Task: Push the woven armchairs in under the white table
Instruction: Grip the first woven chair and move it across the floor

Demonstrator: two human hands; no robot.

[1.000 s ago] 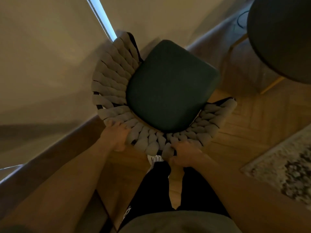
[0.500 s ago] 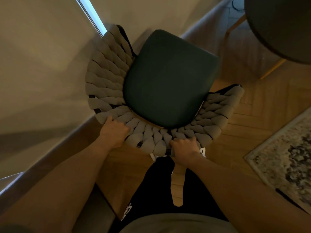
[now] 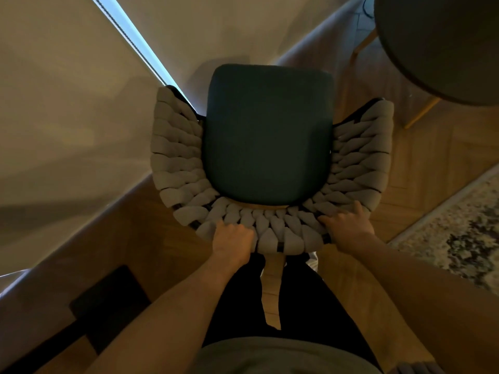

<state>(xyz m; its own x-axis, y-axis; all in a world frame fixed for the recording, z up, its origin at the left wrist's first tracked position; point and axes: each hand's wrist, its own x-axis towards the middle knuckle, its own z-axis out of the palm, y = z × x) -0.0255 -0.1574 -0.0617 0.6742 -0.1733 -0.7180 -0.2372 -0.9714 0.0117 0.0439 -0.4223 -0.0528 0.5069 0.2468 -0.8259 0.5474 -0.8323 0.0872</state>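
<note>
A woven armchair [image 3: 175, 155] with thick grey braided back and arms and a dark green seat cushion [image 3: 266, 130] stands right below me, seen from above. My left hand [image 3: 231, 240] grips the braided back rim at its lower left. My right hand [image 3: 347, 225] grips the same rim at the lower right. A round table top [image 3: 442, 41], dark in this dim light, fills the upper right corner, apart from the chair; light wooden legs show beneath it.
A curtain or blind [image 3: 67, 103] with a bright slit of light runs along the left, close to the chair's left arm. The floor is herringbone wood [image 3: 432, 157]. A patterned rug [image 3: 464, 236] lies at the right. My dark-trousered legs stand behind the chair.
The chair has turned clockwise and now faces straight away from me, shifted rightward toward the table. Both hands stay on the back rim; my right hand has slid further right along it.
</note>
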